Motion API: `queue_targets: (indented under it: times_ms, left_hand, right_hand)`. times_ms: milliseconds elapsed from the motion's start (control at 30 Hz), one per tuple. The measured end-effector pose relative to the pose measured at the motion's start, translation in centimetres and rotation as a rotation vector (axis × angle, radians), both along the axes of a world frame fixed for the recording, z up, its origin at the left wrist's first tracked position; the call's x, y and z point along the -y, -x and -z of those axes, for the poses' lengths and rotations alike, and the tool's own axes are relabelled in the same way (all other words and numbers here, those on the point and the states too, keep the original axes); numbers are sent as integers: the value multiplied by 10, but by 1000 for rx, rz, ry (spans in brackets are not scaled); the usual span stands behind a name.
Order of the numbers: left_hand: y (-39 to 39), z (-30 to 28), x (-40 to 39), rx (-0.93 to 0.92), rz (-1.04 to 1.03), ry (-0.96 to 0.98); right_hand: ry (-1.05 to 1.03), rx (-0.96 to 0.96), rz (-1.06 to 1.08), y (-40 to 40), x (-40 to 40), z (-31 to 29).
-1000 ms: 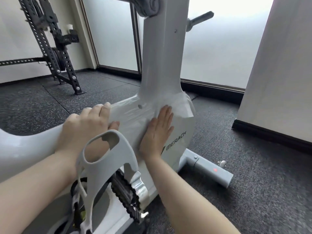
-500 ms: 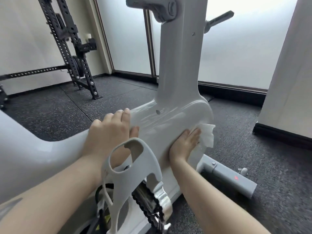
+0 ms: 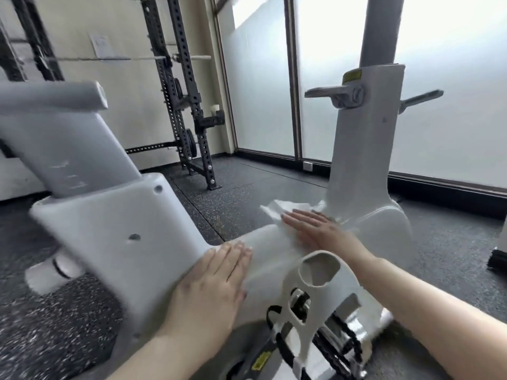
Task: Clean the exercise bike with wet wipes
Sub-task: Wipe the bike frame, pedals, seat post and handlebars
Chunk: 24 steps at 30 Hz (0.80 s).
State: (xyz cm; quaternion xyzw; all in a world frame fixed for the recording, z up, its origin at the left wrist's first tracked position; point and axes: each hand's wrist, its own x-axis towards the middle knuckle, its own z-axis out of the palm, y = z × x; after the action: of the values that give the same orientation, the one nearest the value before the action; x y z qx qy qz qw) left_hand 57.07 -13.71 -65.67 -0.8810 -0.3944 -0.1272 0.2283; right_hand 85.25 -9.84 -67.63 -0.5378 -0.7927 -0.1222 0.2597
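The white exercise bike [image 3: 115, 231] fills the view, with its seat post at the left and its front post [image 3: 365, 149] at the right. A white wet wipe [image 3: 282, 211] lies on top of the low frame bar between the two posts. My right hand [image 3: 318, 231] presses flat on the wipe, fingers straight and pointing left. My left hand [image 3: 211, 292] rests flat on the frame where the bar meets the seat-post housing, fingers straight. The white pedal cage [image 3: 321, 292] and the crank sit just below my right forearm.
A black power rack [image 3: 189, 111] stands by the back wall, to the left of the frosted glass panels [image 3: 260, 78]. Dark speckled rubber flooring [image 3: 450, 256] surrounds the bike. A dark object shows at the right edge [image 3: 498, 259].
My right hand has carried the wipe from the side of the front housing up onto the top of the frame bar. My left hand slid back toward the seat post. The view swung left.
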Motion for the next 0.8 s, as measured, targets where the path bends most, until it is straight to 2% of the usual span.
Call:
queue_targets:
  times_ms: [67,133,200,267,300,367,433,500,567,633,700,733,800]
  left_hand:
    - [17,1,9,40,30,-46]
    - [32,7,16,88,26,-49]
    - [50,15,21,153,20,-45]
    - [69,23,25,177,11,-62]
    - [77,27,26,188,12,-85]
    - [86,29,29,254,37,-124]
    - [93,25,32,354,98,-160]
    - [103,15,31,443,143,-225]
    - [112,5,31,552,138,-227]
    - [116,-3,32,672,116,-219]
    - [117,-3,31,811,72,-209]
    - [117,-2,29,850,53,-207]
    - [121,4,22,828,-5,-220]
  right_hand:
    - [-50,-117,124,-1,0,-6]
    - [-72,-62,-10,17,-2,-9]
    - [42,-39,-112,33,0,-25]
    - [259,-110,19,47,12,-64]
    - [398,-273,65,53,18,-85]
    - [604,-753,13,73,27,-125]
    - [525,-1162,-75,104,36,-158]
    - [402,-1332,-98,144,47,-171]
    - [297,-1331,-117,188,60,-164]
    - [127,-1241,-167,236,76,-134]
    - [-161,-1035,-133,281,87,-89]
    - [-241,-926,-105,297,89,-65]
    - [-253,-697,-60,314,88,-17]
